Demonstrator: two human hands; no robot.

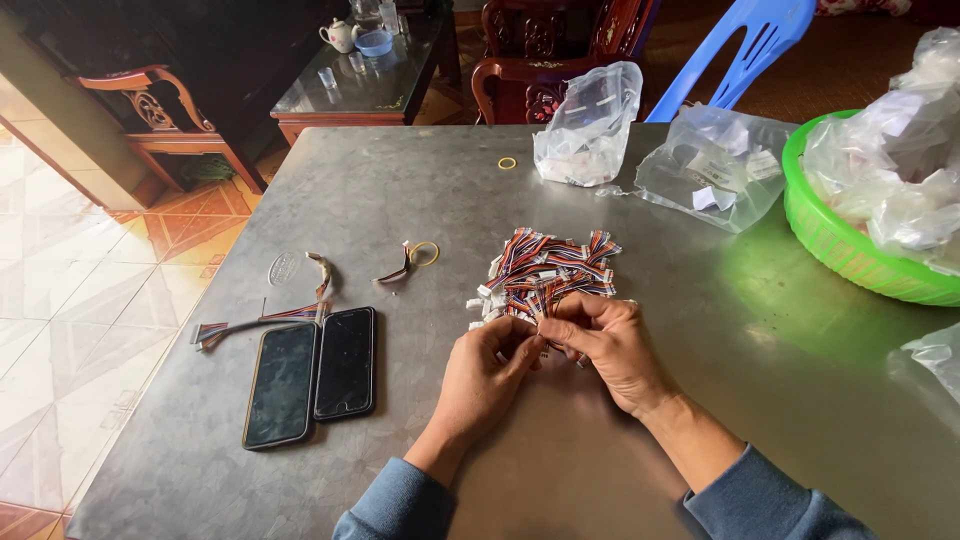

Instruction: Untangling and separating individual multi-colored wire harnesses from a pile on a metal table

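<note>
Our left hand (487, 372) and right hand (610, 345) meet, fingers pinched together on small wire connectors (545, 345). Just beyond our fingertips lies the pile of striped wire harnesses (548, 272); two dark phones (312, 375) rest left of our left hand.

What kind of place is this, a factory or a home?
Probably a home used for piecework: carved wooden chairs, a tea set on a side table, and a metal table where both hands sort small wire connectors.
</note>
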